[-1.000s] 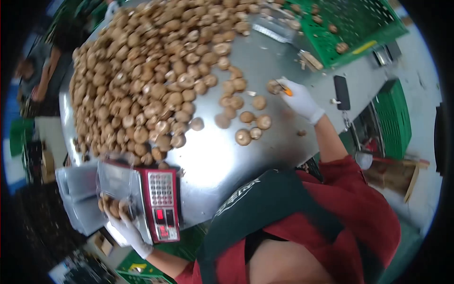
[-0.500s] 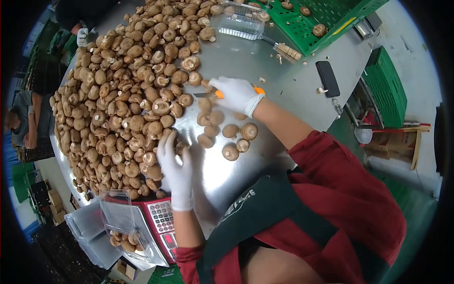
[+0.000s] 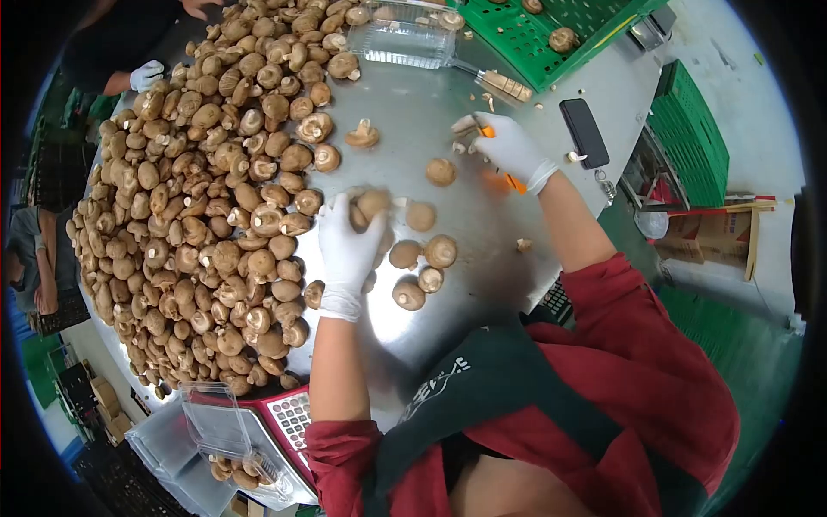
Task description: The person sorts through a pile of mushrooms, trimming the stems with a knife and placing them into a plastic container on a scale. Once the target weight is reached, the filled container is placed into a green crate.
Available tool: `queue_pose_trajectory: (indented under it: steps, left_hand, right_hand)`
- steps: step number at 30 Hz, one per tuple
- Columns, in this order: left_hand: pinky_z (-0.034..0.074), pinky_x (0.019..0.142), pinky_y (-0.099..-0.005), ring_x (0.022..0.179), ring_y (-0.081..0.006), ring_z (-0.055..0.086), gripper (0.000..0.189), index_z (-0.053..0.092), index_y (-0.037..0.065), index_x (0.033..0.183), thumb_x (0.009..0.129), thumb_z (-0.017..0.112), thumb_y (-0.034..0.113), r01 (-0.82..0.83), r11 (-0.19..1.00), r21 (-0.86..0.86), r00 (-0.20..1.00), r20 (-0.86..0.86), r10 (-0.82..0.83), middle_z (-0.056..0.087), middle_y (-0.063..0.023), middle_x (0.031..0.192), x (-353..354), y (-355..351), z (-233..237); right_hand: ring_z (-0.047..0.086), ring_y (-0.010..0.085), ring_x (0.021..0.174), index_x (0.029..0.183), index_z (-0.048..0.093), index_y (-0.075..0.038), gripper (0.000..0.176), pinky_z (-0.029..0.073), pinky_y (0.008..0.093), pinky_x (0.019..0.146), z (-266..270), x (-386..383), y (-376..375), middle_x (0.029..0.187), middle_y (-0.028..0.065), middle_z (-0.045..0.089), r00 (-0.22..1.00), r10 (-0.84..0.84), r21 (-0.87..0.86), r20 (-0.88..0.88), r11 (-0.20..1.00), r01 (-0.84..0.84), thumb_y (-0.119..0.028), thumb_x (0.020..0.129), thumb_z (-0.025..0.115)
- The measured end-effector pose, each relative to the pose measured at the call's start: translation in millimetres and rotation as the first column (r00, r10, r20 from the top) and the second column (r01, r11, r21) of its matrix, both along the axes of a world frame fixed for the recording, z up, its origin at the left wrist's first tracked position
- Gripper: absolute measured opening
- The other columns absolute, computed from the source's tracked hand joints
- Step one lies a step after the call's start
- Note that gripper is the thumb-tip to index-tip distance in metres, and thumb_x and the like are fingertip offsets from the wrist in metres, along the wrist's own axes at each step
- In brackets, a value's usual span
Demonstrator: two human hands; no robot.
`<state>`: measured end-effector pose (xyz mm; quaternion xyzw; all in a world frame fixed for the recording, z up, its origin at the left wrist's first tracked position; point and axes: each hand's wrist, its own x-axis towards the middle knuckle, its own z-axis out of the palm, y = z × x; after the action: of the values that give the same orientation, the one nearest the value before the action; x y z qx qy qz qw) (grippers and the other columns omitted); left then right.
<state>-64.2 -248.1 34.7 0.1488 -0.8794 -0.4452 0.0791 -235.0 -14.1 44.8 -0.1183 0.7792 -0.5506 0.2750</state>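
In a white glove, my left hand (image 3: 346, 250) is closed around a brown mushroom (image 3: 372, 203), smeared by motion, at the edge of the big mushroom pile (image 3: 207, 215). My gloved right hand (image 3: 510, 148) grips a knife with an orange handle (image 3: 515, 183); its blade is not clear in the blur. Between the hands lie several loose mushrooms, among them a round cap (image 3: 440, 172) and a group nearer my body, including a pale-rimmed one (image 3: 441, 252). One mushroom (image 3: 363, 133) lies stem up beyond my left hand.
A red scale (image 3: 289, 422) bearing a clear tray of mushrooms stands lower left. At the back are a clear plastic container (image 3: 401, 43), a wooden-handled tool (image 3: 505, 86) and a green crate (image 3: 551, 43). A phone (image 3: 584, 132) lies right. Another person's gloved hand (image 3: 146, 76) is top left.
My left hand has moved from the pile up and right and now holds a mushroom. My right hand has moved right with the knife, away from the pile.
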Motion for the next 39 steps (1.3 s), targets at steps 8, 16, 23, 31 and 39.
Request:
queue_pose_trajectory:
  steps: [8, 16, 23, 31, 39]
  left_hand:
    - [0.037, 0.11, -0.0399, 0.129, -0.0325, 0.048, 0.053, 0.05, 0.003, 0.137, 0.088, 0.066, 0.012, -0.02, 0.997, -0.076, 0.995, -0.097, 0.013, 0.051, -0.0194, 0.137, 42.2, -0.5, 25.5]
    - [0.03, 0.114, -0.0496, 0.14, -0.0424, 0.032, 0.092, 0.034, 0.001, 0.146, 0.071, 0.083, 0.02, -0.019, 0.981, -0.191, 1.0, -0.007, 0.018, 0.03, -0.0263, 0.152, 127.2, 22.8, 6.0]
    - [0.027, 0.115, -0.0516, 0.143, -0.0458, 0.024, 0.11, 0.029, 0.005, 0.15, 0.06, 0.09, 0.022, 0.02, 0.992, -0.124, 1.0, 0.018, -0.018, 0.019, -0.0301, 0.154, 121.7, 43.1, -9.8]
    - [0.029, 0.114, -0.0509, 0.141, -0.0459, 0.029, 0.104, 0.033, 0.005, 0.149, 0.062, 0.089, 0.02, -0.047, 0.985, -0.168, 0.996, -0.08, 0.034, 0.025, -0.0293, 0.152, 108.2, 57.8, -8.8]
    - [0.048, 0.096, -0.0372, 0.111, -0.0265, 0.06, 0.062, 0.046, 0.001, 0.134, 0.079, 0.072, -0.002, -0.004, 0.991, -0.134, 0.97, -0.242, -0.029, 0.06, -0.0193, 0.121, 69.1, 62.7, 17.7]
  right_hand:
    - [0.067, 0.024, 0.092, 0.117, 0.064, -0.01, 0.038, 0.054, 0.0351, 0.079, -4.4, 38.3, -19.0, 0.107, 0.0099, 0.068, 0.765, 0.325, 0.207, -0.555, 0.946, -0.251, -0.006, 0.08, 0.057]
    - [0.066, 0.0308, 0.09, 0.119, 0.063, -0.008, 0.035, 0.052, 0.0399, 0.083, -11.4, 72.0, -33.2, 0.099, 0.0123, 0.066, 0.76, 0.506, 0.22, -0.409, 0.862, -0.456, -0.026, 0.09, 0.066]
    - [0.048, 0.0059, 0.05, 0.104, 0.065, -0.002, 0.041, 0.039, 0.0215, 0.045, 19.0, 63.0, -17.2, 0.069, 0.0004, 0.057, 0.817, 0.354, -0.261, 0.456, 0.93, -0.258, -0.042, 0.098, 0.059]
    - [0.05, 0.0068, 0.048, 0.097, 0.064, -0.003, 0.043, 0.039, 0.0213, 0.043, 19.1, 64.9, -18.0, 0.071, 0.0027, 0.063, 0.804, 0.322, -0.289, 0.5, 0.937, -0.195, -0.045, 0.096, 0.061]
    - [0.054, 0.0059, 0.05, 0.103, 0.063, -0.001, 0.04, 0.044, 0.0249, 0.045, 35.7, 92.3, -41.6, 0.069, 0.0017, 0.061, 0.821, 0.415, -0.156, 0.391, 0.909, -0.386, -0.04, 0.094, 0.067]
